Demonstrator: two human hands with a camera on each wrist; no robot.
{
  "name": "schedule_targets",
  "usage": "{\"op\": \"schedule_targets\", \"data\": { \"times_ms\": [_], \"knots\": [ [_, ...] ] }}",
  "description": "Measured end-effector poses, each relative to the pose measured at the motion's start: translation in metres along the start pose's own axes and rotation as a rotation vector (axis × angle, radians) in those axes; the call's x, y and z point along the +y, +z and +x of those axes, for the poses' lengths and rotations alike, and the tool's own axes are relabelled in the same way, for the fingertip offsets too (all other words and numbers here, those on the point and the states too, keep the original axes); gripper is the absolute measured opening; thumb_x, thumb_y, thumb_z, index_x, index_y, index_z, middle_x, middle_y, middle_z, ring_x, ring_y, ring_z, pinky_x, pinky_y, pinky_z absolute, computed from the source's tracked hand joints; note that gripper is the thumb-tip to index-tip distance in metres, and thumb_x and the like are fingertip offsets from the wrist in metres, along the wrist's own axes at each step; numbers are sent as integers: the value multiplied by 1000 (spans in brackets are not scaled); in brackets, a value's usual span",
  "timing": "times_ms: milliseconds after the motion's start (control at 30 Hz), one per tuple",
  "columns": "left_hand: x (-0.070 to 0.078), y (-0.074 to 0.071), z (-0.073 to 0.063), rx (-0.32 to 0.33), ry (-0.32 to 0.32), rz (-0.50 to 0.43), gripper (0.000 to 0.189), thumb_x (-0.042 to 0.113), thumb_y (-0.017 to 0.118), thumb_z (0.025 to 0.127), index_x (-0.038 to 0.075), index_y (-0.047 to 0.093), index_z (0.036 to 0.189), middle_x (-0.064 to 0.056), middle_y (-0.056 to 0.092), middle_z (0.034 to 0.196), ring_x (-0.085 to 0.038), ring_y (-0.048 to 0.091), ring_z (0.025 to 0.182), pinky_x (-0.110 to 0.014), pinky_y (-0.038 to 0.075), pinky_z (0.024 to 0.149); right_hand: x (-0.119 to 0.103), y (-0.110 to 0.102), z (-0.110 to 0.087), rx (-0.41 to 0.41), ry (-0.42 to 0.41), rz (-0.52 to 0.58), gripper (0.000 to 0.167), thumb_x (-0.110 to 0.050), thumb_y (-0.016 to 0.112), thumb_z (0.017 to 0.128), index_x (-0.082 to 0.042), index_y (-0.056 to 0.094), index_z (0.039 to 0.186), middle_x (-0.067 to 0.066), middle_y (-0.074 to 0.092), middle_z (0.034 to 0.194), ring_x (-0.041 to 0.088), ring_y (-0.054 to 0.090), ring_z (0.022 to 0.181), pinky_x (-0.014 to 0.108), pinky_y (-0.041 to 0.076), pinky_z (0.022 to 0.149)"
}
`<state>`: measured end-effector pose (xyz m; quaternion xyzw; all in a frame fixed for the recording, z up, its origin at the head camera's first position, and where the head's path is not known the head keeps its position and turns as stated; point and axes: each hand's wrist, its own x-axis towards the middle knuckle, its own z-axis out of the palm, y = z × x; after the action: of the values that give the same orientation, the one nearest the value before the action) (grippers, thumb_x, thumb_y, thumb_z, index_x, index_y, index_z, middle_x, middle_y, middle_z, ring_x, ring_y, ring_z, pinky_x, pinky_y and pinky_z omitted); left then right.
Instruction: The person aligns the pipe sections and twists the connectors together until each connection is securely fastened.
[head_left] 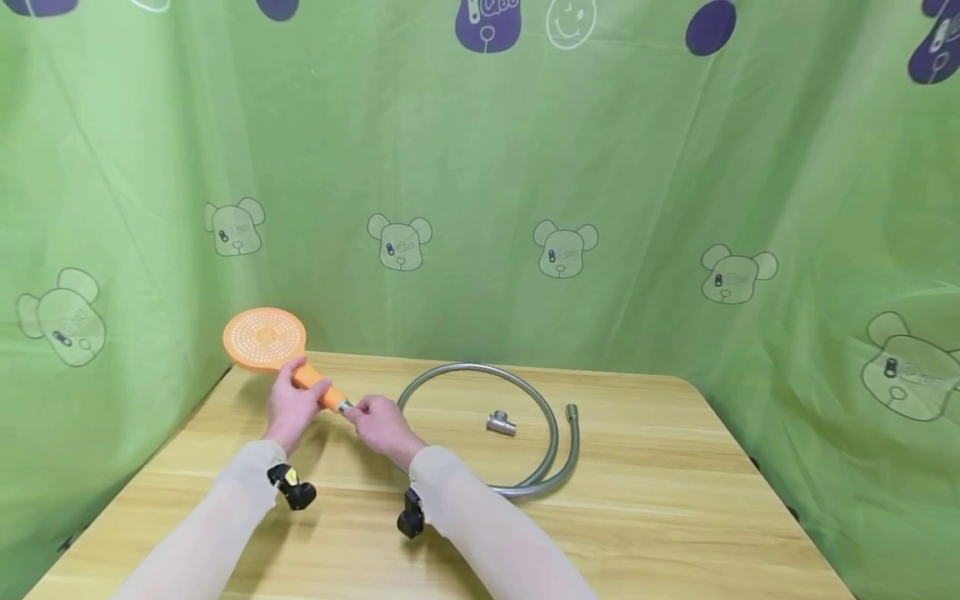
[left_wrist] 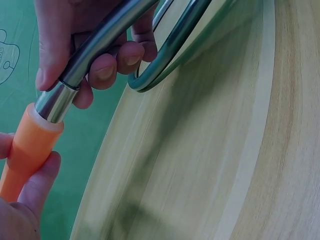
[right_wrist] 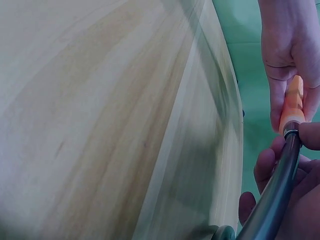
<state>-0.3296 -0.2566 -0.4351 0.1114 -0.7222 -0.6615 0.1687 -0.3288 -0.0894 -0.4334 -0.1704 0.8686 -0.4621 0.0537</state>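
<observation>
Shower head, orange with a pale, pitted face (head_left: 264,340), was held at the ten o'clock corner of the bench (head_left: 660,483), its handle (head_left: 318,388) running toward four o'clock. One person's left hand (head_left: 292,410) gripped that handle between thumb and fingers, while the right hand (head_left: 384,427), just beside it toward four o'clock, had thumb and fingers closed round the end of a grey metallic hose (left_wrist: 97,47). A shiny metal collar (left_wrist: 55,103) at that end met the pale rim of the handle; how far it sat inside could not be told. Beyond the right hand, the hose curved in a wide loop, its free end (head_left: 572,412) lying toward three o'clock. Inside the loop rested a small metal fitting (head_left: 500,423), touching nothing but the bench. Green cloth (head_left: 480,325) printed with bear faces hung behind, at twelve o'clock.
</observation>
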Motion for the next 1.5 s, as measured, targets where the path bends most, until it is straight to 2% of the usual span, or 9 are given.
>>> {"op": "schedule_targets", "data": {
  "times_ms": [133,267,400,567,800,1000,1200,1367,1500],
  "knots": [
    [-1,0,0,-9,6,-6,74,5,66,95,8,27,158,-29,39,146,-33,58,112,-19,59,78,0,-1,-1,-10,37,46,29,-34,65,97,-6,71,99,0,60,70,11,48,58,23,39,49],
    [-3,-1,1,-17,1,-13,75,5,66,95,8,26,158,-29,38,146,-33,58,112,-20,60,79,1,-1,-3,-19,55,91,29,-33,74,91,-11,61,105,2,61,71,11,50,55,24,40,46],
    [-2,-1,0,-21,-3,-5,76,6,66,95,9,25,159,-30,38,147,-35,58,114,-21,60,80,4,1,-3,-16,26,58,25,-28,76,90,-13,57,98,0,58,71,10,49,56,24,40,46],
    [0,0,-1,-17,5,-1,75,6,67,95,9,26,158,-30,39,146,-35,58,113,-20,60,79,3,0,-3,1,-11,-4,19,-29,69,95,-13,58,92,-2,57,73,10,48,59,23,40,50],
    [-2,-2,-1,-27,10,-7,76,6,66,95,9,25,158,-30,37,147,-32,59,109,-21,60,79,1,1,-4,-7,5,-28,30,-35,59,100,-8,69,92,-2,55,69,11,47,59,24,39,50],
    [-5,-2,-1,-21,2,-13,76,6,67,95,8,25,158,-30,37,147,-33,58,112,-20,60,78,5,2,-4,-9,33,35,25,-36,67,95,-11,65,98,-2,59,66,9,48,52,23,38,44],
    [-3,-1,-1,-22,0,-23,75,6,67,95,8,26,158,-29,38,147,-36,57,116,-20,59,79,6,-1,-6,0,-27,-11,24,-30,73,92,-14,56,96,-2,56,72,9,47,57,23,39,47],
    [-1,1,-2,-15,-3,-34,74,5,66,95,9,27,158,-29,38,147,-35,57,116,-20,59,79,4,-2,-6,0,-38,-26,20,-31,67,97,-14,57,90,-3,55,72,10,47,59,23,39,50],
    [-1,2,-3,-17,-1,-30,74,4,66,95,8,27,158,-29,38,147,-34,58,113,-20,60,78,2,-3,-6,-7,-20,-50,26,-33,60,100,-11,63,86,-3,53,69,11,44,58,24,37,49]
  ]
}}
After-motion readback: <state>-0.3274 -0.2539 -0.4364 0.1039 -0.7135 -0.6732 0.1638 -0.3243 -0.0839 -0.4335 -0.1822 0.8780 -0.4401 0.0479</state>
